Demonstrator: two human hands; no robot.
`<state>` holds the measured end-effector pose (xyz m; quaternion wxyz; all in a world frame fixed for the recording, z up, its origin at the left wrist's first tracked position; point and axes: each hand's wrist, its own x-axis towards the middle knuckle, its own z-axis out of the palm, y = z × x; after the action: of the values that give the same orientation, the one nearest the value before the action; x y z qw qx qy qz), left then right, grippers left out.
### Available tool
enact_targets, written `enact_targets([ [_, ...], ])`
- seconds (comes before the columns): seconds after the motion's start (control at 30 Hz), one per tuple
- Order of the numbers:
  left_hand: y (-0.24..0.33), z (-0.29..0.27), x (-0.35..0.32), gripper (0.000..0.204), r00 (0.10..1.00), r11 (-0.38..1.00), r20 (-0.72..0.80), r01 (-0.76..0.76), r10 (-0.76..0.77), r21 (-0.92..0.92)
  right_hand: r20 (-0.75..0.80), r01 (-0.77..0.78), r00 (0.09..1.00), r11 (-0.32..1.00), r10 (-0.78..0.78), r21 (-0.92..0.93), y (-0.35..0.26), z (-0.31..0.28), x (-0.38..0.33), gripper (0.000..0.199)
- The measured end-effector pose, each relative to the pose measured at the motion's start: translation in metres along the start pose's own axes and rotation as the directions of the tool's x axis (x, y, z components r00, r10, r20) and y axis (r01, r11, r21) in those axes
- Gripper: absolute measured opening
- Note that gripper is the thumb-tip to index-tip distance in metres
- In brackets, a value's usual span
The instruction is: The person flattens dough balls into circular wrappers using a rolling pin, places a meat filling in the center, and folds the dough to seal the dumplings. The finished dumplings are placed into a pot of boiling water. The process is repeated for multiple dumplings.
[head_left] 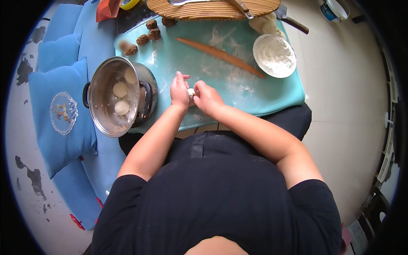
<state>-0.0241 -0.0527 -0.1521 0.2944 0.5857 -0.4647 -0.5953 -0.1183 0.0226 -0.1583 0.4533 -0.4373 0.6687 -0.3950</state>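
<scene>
Near the front edge of the turquoise mat (204, 121), my two hands close around a small piece of white dough (191, 92). My left hand (180, 90) cups it from the left, with its thumb raised. From the other side, my right hand (207, 99) pinches the dough's gathered top between its fingertips. Most of the dough is hidden by the hands. A thin tapered wooden rolling pin (221, 57) lies slantwise beyond them on the floury mat. To the left, a steel pot (95, 108) holds three round dough balls (120, 89).
Several brown lumps of filling (154, 34) lie at the mat's far left. A white bowl of flour (274, 56) stands at the right. Behind are a slatted round board (204, 12), pale dough (268, 24) and a knife (295, 24). A blue sofa (91, 148) borders the left.
</scene>
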Motion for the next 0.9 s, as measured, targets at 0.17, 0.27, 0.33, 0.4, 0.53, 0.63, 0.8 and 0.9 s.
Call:
enact_targets([
  [0.17,-0.029,-0.008,-0.003,0.016,0.874,0.693,0.022,-0.4,0.486,0.6,0.074,0.342,0.938,0.939,-0.339,-0.035,0.006,-0.011,-0.011,0.018],
  [0.27,-0.03,-0.016,0.006,0.008,0.644,0.205,0.312,-0.597,0.699,0.775,-0.066,0.369,0.925,0.925,-0.375,-0.086,0.015,-0.037,-0.013,0.017],
  [0.33,-0.021,-0.015,0.016,0.008,0.636,0.157,0.333,-0.587,0.696,0.794,-0.077,0.477,0.852,0.828,-0.518,-0.295,0.018,-0.061,-0.016,0.013],
  [0.4,-0.014,-0.014,0.027,0.009,0.647,0.141,0.337,-0.571,0.684,0.809,0.143,0.659,0.735,0.648,-0.663,-0.381,0.022,-0.068,-0.014,0.011],
  [0.53,-0.017,-0.018,0.031,0.025,0.75,0.349,0.226,-0.524,0.621,0.777,0.713,0.91,0.413,0.291,-0.566,-0.296,0.034,-0.057,-0.018,0.04],
  [0.63,-0.027,-0.034,0.033,0.034,0.755,0.446,0.214,-0.563,0.619,0.695,0.828,0.921,0.365,0.297,-0.426,-0.253,0.035,-0.055,-0.006,0.055],
  [0.8,-0.026,-0.054,-0.009,0.03,0.696,0.433,0.328,-0.678,0.639,0.594,0.503,0.642,0.759,0.349,-0.413,-0.682,0.023,-0.086,0.002,0.057],
  [0.9,-0.02,-0.066,-0.028,0.038,0.662,0.382,0.468,-0.734,0.585,0.562,0.145,0.365,0.907,0.568,-0.395,-0.738,0.034,-0.112,-0.032,0.056],
])
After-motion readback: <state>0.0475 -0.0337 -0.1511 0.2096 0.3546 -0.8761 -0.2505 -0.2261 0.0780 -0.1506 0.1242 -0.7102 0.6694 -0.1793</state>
